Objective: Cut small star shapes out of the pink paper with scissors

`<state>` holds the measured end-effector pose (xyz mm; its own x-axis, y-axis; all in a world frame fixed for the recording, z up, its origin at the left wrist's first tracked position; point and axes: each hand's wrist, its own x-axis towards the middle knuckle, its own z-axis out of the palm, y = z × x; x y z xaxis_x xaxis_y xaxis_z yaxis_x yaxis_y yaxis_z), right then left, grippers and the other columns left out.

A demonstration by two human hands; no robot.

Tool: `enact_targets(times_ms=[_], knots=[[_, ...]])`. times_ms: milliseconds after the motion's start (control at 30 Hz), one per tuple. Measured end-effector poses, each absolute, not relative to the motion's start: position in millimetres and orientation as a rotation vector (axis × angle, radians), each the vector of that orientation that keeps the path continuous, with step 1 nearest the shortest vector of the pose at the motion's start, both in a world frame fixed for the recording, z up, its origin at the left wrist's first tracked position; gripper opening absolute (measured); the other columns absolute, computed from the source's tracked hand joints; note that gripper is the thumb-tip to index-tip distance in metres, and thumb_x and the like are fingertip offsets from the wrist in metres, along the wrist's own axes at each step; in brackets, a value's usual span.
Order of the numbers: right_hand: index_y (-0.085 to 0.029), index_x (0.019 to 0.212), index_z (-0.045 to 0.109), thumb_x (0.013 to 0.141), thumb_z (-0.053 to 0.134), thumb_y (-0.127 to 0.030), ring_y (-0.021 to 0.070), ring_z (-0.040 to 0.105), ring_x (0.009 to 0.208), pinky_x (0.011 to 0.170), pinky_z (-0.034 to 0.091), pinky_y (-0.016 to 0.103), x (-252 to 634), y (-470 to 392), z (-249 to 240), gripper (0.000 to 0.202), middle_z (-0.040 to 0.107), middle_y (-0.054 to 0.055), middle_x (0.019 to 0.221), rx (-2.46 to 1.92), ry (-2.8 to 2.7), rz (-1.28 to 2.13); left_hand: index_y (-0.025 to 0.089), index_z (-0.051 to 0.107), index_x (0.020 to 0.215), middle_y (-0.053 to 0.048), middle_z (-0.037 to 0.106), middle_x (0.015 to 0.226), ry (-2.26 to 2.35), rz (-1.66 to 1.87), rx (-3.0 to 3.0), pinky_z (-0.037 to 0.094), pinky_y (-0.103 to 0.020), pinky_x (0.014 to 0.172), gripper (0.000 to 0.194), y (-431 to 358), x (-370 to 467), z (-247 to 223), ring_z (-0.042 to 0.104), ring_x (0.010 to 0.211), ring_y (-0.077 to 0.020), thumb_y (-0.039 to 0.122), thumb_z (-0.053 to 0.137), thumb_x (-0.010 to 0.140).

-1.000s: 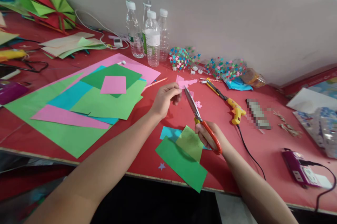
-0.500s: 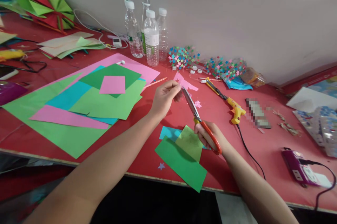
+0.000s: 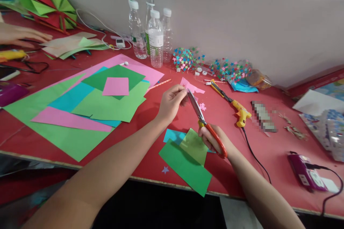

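Observation:
My right hand (image 3: 212, 137) is closed around the orange handles of the scissors (image 3: 197, 109), whose blades point up and left. At the blade tips, my left hand (image 3: 172, 101) is pinched on a small piece of pink paper, mostly hidden by the fingers. Just behind lie pink paper scraps (image 3: 197, 88), and small pink stars (image 3: 202, 106) rest right of the blades. A green sheet (image 3: 185, 168) overlaps blue and light green pieces below my hands. One purple star (image 3: 165, 170) lies near the table's front edge.
Large coloured sheets (image 3: 80, 143) cover the left of the red table (image 3: 145, 132). Several bottles (image 3: 156, 44) and star-filled balls (image 3: 182, 58) stand along the wall. A yellow glue gun (image 3: 242, 112) and a purple power strip (image 3: 306, 171) are at right. Another person's hand (image 3: 21, 35) reaches in at far left.
Another person's hand has come in at the far left. My left hand has shifted very slightly right, and the pink scraps behind it look slightly moved. The scissors stay almost in place.

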<state>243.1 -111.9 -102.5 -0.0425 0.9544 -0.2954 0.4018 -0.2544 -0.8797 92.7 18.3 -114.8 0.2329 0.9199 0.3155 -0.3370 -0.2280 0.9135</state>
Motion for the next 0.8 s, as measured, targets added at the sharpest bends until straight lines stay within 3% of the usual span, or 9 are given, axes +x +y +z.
enact_targets(times_ms=[800], knots=[[-0.021, 0.066, 0.048, 0.081, 0.053, -0.055, 0.006, 0.032, 0.029, 0.032, 0.026, 0.019, 238.3, -111.2, -98.3, 0.038, 0.036, -0.009, 0.036, -1.829, -1.264, 1.266, 0.018, 0.06, 0.067, 0.002, 0.057, 0.058, 0.581, 1.297, 1.219, 0.042, -0.021, 0.05, 0.019, 19.5, 94.0, -116.5, 0.052, 0.05, -0.0071, 0.025, 0.057, 0.085]])
